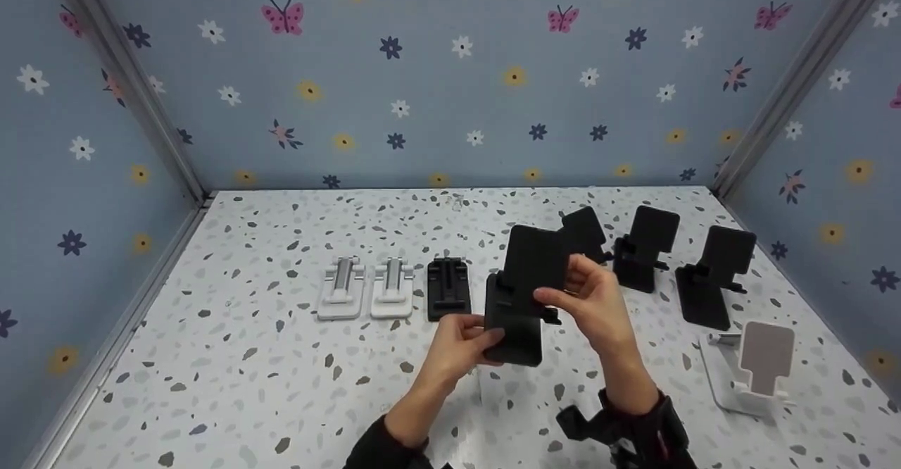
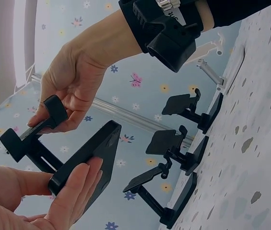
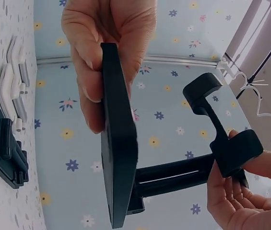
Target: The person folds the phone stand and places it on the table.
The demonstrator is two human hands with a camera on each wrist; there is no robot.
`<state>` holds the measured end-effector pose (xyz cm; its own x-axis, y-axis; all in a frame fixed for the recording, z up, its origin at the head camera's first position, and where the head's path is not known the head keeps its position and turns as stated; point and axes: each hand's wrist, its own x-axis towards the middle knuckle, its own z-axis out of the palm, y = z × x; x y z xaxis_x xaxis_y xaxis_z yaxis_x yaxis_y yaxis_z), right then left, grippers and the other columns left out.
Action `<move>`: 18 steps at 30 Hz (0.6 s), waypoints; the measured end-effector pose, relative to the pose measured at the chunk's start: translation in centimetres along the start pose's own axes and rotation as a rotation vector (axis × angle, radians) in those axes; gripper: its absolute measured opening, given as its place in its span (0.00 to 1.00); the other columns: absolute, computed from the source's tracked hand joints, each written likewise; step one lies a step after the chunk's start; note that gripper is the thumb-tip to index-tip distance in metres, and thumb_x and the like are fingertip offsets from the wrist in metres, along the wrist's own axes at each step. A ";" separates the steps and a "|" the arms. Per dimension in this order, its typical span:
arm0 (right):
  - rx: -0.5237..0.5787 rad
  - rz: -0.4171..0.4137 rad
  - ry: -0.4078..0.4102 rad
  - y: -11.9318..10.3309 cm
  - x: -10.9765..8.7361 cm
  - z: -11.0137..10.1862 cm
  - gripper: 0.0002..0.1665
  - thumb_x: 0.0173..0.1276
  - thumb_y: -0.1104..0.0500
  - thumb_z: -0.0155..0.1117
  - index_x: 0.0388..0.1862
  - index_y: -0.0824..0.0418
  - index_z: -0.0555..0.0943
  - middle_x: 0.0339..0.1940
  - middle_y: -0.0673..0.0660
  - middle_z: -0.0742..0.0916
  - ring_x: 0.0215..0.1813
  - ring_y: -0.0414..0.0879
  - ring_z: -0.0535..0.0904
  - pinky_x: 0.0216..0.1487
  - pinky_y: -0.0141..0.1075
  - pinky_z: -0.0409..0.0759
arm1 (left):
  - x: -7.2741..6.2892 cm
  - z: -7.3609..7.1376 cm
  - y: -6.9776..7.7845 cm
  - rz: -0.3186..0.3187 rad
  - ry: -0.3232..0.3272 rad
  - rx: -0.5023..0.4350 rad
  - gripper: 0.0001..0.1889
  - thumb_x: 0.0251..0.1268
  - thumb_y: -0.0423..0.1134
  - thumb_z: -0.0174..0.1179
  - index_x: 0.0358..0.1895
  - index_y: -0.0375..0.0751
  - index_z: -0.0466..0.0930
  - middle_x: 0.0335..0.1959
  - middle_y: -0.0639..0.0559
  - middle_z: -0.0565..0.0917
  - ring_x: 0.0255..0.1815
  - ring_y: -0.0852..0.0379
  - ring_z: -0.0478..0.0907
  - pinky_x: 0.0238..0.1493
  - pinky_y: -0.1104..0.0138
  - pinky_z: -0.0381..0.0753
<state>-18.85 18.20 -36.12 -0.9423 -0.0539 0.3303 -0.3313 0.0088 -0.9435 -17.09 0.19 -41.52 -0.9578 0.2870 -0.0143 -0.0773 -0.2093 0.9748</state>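
A black folding phone stand [image 1: 536,265], its neck raised and plate tilted up, is held above the table between both hands. My left hand [image 1: 457,349] grips the base, thumb on top and fingers beneath. On the plate's right edge, my right hand [image 1: 597,303] pinches with thumb and fingers. The left wrist view shows the stand's two-bar neck [image 2: 44,155] and the fingers of the left hand [image 2: 73,191] under the base. In the right wrist view the right hand [image 3: 241,196] is by the plate's hooked lip [image 3: 236,148].
Left of the hands lie two folded white stands [image 1: 341,289] [image 1: 393,289] and a folded black stand [image 1: 448,307]. On the right stand three unfolded black stands [image 1: 584,233] [image 1: 653,233] [image 1: 728,251] and an unfolded white one [image 1: 766,360]. Patterned walls [image 1: 450,103] enclose the speckled table [image 1: 281,384].
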 end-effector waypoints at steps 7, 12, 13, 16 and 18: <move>-0.020 -0.051 0.021 0.6 0.0 0.5 0.19 0.40 0.78 0.68 0.33 0.79 0.72 0.26 0.58 0.82 0.30 0.46 0.79 0.34 0.33 0.81 | 0.0 -0.1 0.0 0.010 0.027 0.017 0.12 0.56 0.25 0.55 0.41 0.17 0.72 0.32 0.30 0.80 0.28 0.44 0.81 0.27 0.63 0.83; -0.066 -0.151 0.084 1.4 0.2 0.9 0.17 0.40 0.76 0.70 0.30 0.77 0.73 0.25 0.62 0.82 0.28 0.46 0.79 0.30 0.32 0.81 | 0.0 0.0 0.1 0.016 0.025 0.011 0.13 0.56 0.26 0.54 0.42 0.16 0.71 0.32 0.30 0.80 0.28 0.46 0.81 0.27 0.65 0.83; -0.076 -0.178 0.097 1.5 0.3 1.0 0.17 0.40 0.76 0.70 0.30 0.77 0.74 0.25 0.63 0.82 0.27 0.45 0.79 0.29 0.31 0.81 | 0.0 0.1 0.2 0.019 0.025 0.010 0.14 0.56 0.26 0.54 0.43 0.16 0.71 0.32 0.30 0.80 0.28 0.46 0.81 0.26 0.65 0.83; -0.112 -0.257 0.135 1.4 0.3 1.4 0.15 0.40 0.78 0.69 0.28 0.77 0.74 0.24 0.67 0.80 0.25 0.45 0.78 0.27 0.31 0.80 | 0.0 0.2 0.2 0.026 0.025 0.004 0.14 0.57 0.25 0.54 0.44 0.15 0.70 0.32 0.30 0.80 0.29 0.46 0.81 0.26 0.65 0.83; -0.144 -0.300 0.160 1.1 0.2 1.7 0.15 0.39 0.79 0.69 0.28 0.77 0.74 0.23 0.68 0.80 0.24 0.45 0.77 0.26 0.30 0.80 | -0.1 0.3 0.2 0.026 0.022 -0.003 0.14 0.57 0.25 0.53 0.43 0.15 0.70 0.32 0.29 0.80 0.29 0.44 0.81 0.26 0.64 0.83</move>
<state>-19.36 16.48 -37.14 -0.7939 0.0817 0.6026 -0.5867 0.1577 -0.7943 -16.98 0.40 -41.28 -0.9653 0.2609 0.0066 -0.0526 -0.2193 0.9742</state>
